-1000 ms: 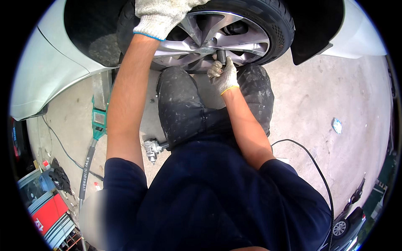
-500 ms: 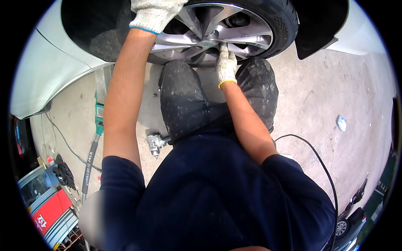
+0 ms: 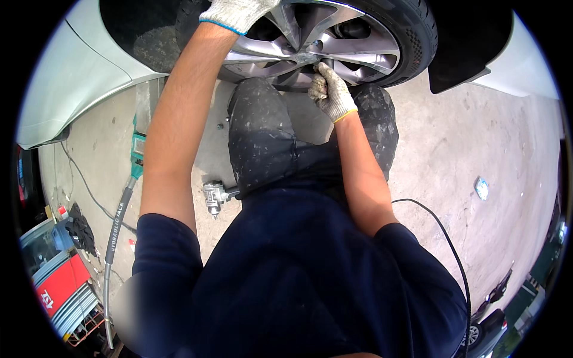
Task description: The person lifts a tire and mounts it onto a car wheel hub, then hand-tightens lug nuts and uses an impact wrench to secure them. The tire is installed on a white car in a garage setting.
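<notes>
A silver multi-spoke alloy wheel (image 3: 285, 24) with a black tyre (image 3: 412, 36) sits in front of me at the wheel arch of a white car. My left hand (image 3: 239, 11), in a white knit glove with a blue cuff, is at the wheel's upper left; its fingers run out of the top of the picture. My right hand (image 3: 332, 92), in a soiled white glove with a yellow cuff, is at the lower spokes just below the hub cap (image 3: 305, 58). Its fingers are curled and pressed together at a dark spot by the spoke; what they hold, if anything, cannot be made out.
A silver impact wrench (image 3: 213, 198) lies on the concrete beside my left knee. A green floor jack with a long handle (image 3: 119, 221) stands left of my arm. A black hose (image 3: 444, 230) curves past my right side. A small blue-white packet (image 3: 481, 188) lies further right.
My right hand has turned and its fingers have curled in, where the index finger pointed up at the wheel before. The view has shifted slightly; my left hand stays at the wheel.
</notes>
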`<action>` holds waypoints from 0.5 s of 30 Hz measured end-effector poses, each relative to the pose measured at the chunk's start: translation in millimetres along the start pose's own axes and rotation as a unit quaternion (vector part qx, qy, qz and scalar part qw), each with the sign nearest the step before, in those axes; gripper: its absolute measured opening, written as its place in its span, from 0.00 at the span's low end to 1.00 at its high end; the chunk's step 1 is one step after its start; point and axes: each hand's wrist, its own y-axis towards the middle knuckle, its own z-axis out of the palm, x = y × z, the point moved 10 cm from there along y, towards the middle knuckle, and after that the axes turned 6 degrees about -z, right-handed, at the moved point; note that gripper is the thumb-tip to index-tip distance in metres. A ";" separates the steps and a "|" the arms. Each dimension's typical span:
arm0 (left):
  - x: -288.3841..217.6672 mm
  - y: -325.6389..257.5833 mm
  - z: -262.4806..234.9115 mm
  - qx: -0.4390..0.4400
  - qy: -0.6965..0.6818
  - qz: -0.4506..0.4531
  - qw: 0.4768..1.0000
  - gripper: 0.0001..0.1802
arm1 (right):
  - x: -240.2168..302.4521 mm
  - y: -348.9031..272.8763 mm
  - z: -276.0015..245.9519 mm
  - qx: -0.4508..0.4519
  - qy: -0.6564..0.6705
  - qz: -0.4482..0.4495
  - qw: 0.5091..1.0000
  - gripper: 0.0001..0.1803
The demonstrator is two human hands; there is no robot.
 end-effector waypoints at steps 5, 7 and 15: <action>9.3 -8.0 -7.1 -0.001 0.009 -0.017 1.000 0.24 | 16.4 -5.5 -15.4 -0.192 -0.243 -0.051 0.949 0.19; 2.0 -9.7 -8.8 -0.007 0.008 -0.017 1.000 0.24 | 53.6 -3.5 -21.9 -0.255 -0.599 -0.088 0.754 0.27; 23.5 -31.2 -31.0 -0.052 -0.041 -0.059 0.996 0.24 | -16.9 -21.2 -42.6 -0.151 -0.676 -0.009 0.721 0.27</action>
